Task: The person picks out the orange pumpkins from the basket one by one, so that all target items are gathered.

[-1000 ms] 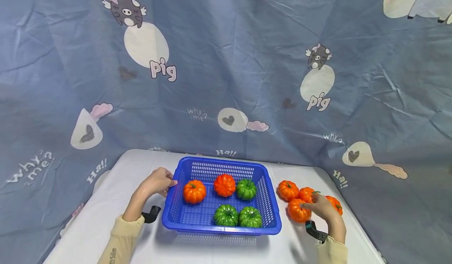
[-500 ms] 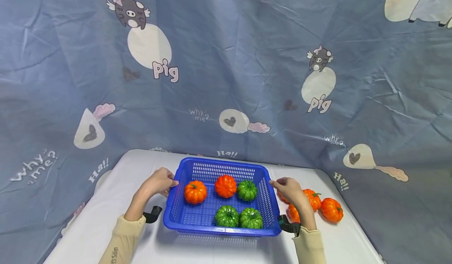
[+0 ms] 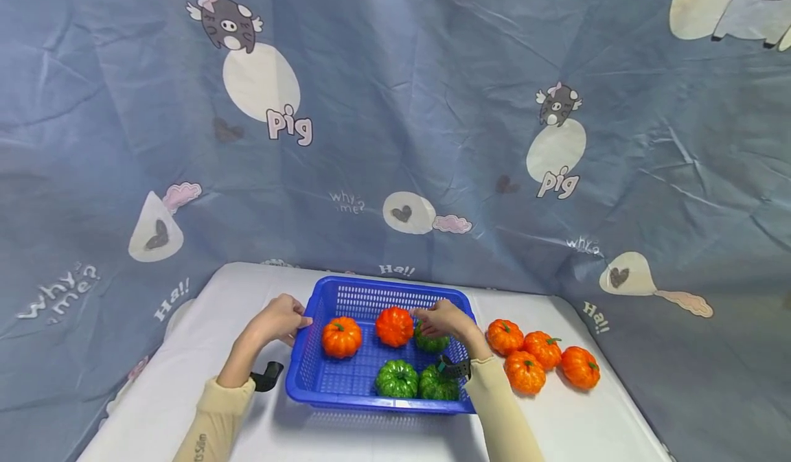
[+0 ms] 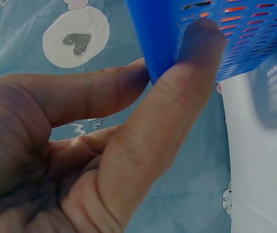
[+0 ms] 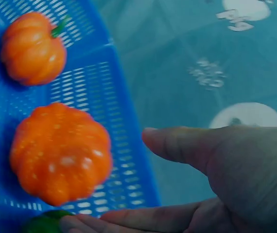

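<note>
A blue plastic basket [image 3: 346,399] with slotted walls holds two orange toy pumpkins and three green ones. My left hand [image 3: 283,319] grips the basket's left rim; in the left wrist view the thumb and a finger lie on either side of the blue wall [image 4: 153,39]. Inside the basket, my right hand [image 3: 446,318] hovers with thumb and fingers spread apart. It is beside the middle orange pumpkin [image 3: 394,327] and partly covers a green pumpkin [image 3: 430,342]. The right wrist view shows that orange pumpkin [image 5: 60,154] in front of the fingers, with nothing held.
Another orange pumpkin [image 3: 341,337] sits at the basket's left. Two green pumpkins, one [image 3: 397,379] beside the other [image 3: 435,384], are at its front. Several orange pumpkins, one of them [image 3: 579,368] apart, lie on the white table [image 3: 383,441] to the right. A blue printed cloth [image 3: 371,105] hangs behind.
My right hand has moved left from the orange pumpkins on the table, past the basket's right rim, to above the basket's inside. The left hand has stayed on the rim.
</note>
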The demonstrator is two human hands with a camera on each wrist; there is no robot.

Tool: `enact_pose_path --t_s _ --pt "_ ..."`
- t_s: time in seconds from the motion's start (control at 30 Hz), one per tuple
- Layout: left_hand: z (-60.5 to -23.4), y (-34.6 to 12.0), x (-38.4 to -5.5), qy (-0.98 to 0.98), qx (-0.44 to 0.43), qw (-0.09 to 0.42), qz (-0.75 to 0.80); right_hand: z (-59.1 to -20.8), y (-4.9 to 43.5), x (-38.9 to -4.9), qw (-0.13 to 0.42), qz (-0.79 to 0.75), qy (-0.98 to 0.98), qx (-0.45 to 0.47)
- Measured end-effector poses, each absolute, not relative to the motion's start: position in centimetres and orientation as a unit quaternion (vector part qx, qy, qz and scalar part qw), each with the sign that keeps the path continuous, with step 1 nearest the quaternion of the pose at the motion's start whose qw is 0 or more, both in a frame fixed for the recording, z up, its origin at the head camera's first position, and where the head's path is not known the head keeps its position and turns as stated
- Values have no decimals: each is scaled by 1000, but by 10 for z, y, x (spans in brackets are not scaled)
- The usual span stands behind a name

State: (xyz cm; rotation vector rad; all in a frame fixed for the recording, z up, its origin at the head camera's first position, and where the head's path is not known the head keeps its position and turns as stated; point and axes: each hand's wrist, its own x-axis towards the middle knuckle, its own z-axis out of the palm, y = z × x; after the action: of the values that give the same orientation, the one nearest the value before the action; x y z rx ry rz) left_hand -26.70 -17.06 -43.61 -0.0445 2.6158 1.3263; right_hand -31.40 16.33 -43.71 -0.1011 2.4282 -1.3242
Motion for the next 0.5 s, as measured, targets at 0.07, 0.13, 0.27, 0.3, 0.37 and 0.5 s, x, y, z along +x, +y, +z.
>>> enact_pose_path --t_s 0.07,0.13,0.27,0.3,0.37,0.5 --pt "-436 -170 -267 887 -12 104 451 -442 157 -317 183 -460 868 -35" --pt "-436 -171 -266 887 -8 104 449 -445 152 -319 179 -450 874 -35" --pt "-434 -172 -265 889 -5 101 447 -446 141 -324 174 -408 896 -31" --pt "-434 -172 -265 889 -8 100 447 -446 138 -326 172 -396 901 -31" --pt "-434 -172 -266 889 -9 100 446 -446 133 -328 174 -375 910 -30" --pt "-436 -170 -266 889 -14 100 446 -452 124 -331 188 -354 915 -33"
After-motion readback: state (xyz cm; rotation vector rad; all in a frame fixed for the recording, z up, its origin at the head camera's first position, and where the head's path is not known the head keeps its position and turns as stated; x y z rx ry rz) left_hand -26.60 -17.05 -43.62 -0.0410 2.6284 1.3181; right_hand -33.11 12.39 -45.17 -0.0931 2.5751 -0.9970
